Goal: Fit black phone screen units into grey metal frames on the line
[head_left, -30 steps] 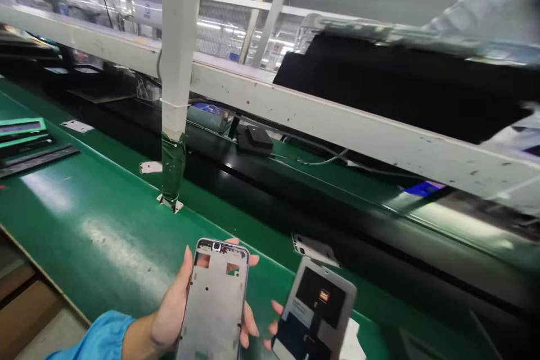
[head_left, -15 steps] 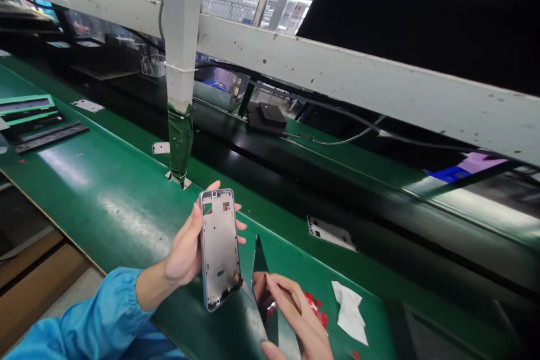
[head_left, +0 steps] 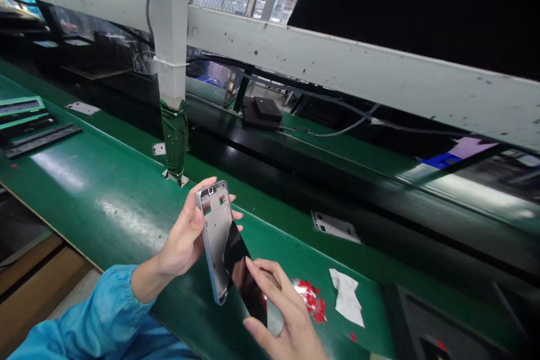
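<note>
My left hand (head_left: 185, 236) grips a silver phone frame (head_left: 213, 230), held upright over the green bench (head_left: 97, 202). A glossy black screen panel (head_left: 242, 278) leans with its upper edge against the frame's inner face. My right hand (head_left: 287, 320) holds that panel from below, fingers spread along its glass side. A blue sleeve covers my left forearm. Red film scraps (head_left: 311, 298) lie on the bench just right of the panel.
A white wipe (head_left: 346, 304) lies by the red scraps. A grey post (head_left: 169, 56) with green tape stands behind my left hand. A flat metal part (head_left: 335, 226) rests at the dark conveyor's edge. Black strips and green trays (head_left: 25, 124) lie far left.
The black panel has tilted from edge-on to lean against the frame. My left hand turned the frame slightly toward it, and my right hand slid up under the panel.
</note>
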Demonstrator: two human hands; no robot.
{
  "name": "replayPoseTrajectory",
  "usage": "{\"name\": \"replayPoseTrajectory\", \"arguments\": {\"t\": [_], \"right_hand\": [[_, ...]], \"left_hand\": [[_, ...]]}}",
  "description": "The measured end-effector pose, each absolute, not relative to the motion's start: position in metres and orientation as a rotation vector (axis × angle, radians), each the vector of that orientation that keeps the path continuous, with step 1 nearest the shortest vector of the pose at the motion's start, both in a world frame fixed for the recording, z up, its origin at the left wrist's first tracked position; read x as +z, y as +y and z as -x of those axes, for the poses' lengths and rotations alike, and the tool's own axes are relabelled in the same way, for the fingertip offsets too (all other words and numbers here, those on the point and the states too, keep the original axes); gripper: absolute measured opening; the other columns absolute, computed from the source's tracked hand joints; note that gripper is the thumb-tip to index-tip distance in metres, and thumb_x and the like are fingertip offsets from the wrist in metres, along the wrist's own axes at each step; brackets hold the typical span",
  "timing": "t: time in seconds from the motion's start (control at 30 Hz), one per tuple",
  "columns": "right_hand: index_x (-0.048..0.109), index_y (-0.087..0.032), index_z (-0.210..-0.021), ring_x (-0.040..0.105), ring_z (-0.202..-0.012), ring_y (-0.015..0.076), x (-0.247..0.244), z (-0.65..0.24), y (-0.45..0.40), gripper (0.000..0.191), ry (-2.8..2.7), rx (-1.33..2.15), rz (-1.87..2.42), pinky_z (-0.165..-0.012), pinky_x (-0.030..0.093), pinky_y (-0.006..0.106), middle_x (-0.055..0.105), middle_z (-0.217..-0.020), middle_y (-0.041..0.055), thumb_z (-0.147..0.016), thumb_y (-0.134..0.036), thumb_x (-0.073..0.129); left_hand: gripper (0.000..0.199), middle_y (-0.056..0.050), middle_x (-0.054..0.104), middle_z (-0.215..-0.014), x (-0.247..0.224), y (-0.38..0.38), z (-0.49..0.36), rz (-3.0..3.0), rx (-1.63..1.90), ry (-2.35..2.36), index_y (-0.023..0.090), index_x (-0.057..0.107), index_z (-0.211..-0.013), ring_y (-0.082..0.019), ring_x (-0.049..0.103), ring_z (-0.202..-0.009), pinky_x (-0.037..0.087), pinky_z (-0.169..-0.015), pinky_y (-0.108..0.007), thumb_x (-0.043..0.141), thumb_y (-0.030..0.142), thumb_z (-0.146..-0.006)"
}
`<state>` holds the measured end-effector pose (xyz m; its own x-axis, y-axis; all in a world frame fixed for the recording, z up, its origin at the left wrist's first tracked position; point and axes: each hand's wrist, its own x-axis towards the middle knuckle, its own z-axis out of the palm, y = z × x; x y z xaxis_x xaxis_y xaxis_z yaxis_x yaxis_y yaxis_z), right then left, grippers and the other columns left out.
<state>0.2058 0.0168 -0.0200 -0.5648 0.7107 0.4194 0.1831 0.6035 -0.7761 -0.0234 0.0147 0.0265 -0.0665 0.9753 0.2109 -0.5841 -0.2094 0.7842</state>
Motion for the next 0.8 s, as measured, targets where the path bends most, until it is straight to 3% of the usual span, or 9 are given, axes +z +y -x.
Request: {"name": "replayPoseTrajectory", "arguments": {"t": [0.13,0.3,0.43,0.6,0.8], "right_hand": [[0.050,-0.041,-0.159,0.071,-0.114,0.0226,-0.021,-0.186,0.009,0.065,-1.800,1.123,0.780,-0.096,0.062,0.030,0.063,-0.132,0.0103,-0.099,-0.058,0.067],[0.047,-0.039,-0.161,0.072,-0.113,0.0201,-0.036,-0.166,-0.001,0.074,-1.465,1.357,0.788,-0.095,0.062,0.028,0.062,-0.134,0.0108,-0.095,-0.055,0.075],[0.048,-0.039,-0.161,0.071,-0.108,0.0180,-0.038,-0.160,-0.002,0.077,-1.416,1.425,0.754,-0.095,0.062,0.027,0.059,-0.129,0.0096,-0.091,-0.055,0.078],[0.046,-0.047,-0.160,0.069,-0.112,0.0167,-0.033,-0.161,-0.001,0.074,-1.403,1.506,0.685,-0.098,0.061,0.027,0.056,-0.126,0.0061,-0.093,-0.057,0.075],[0.043,-0.052,-0.160,0.069,-0.108,0.0138,-0.034,-0.158,-0.002,0.077,-1.414,1.505,0.662,-0.098,0.060,0.024,0.054,-0.124,0.0043,-0.091,-0.059,0.077]], "left_hand": [[0.047,-0.007,0.058,-0.141,0.021,0.016,0.030,-1.099,1.483,0.665,0.041,0.053,-0.144,-0.022,0.069,-0.118,0.060,-0.098,-0.034,0.067,0.053,-0.101],[0.046,-0.007,0.054,-0.135,0.015,0.020,0.034,-1.214,1.372,0.782,0.041,0.052,-0.139,-0.021,0.072,-0.108,0.063,-0.079,-0.027,0.071,0.051,-0.099],[0.042,-0.004,0.054,-0.128,0.016,0.026,0.033,-1.273,1.377,0.821,0.038,0.057,-0.136,-0.014,0.071,-0.101,0.061,-0.090,-0.027,0.073,0.049,-0.098],[0.041,-0.006,0.055,-0.129,0.024,0.031,0.039,-1.346,1.312,0.833,0.039,0.057,-0.136,-0.009,0.067,-0.083,0.057,-0.064,-0.016,0.072,0.051,-0.098],[0.044,-0.003,0.057,-0.125,0.022,0.037,0.042,-1.416,1.313,0.772,0.039,0.061,-0.136,-0.004,0.065,-0.080,0.058,-0.073,-0.015,0.078,0.043,-0.095]]}}
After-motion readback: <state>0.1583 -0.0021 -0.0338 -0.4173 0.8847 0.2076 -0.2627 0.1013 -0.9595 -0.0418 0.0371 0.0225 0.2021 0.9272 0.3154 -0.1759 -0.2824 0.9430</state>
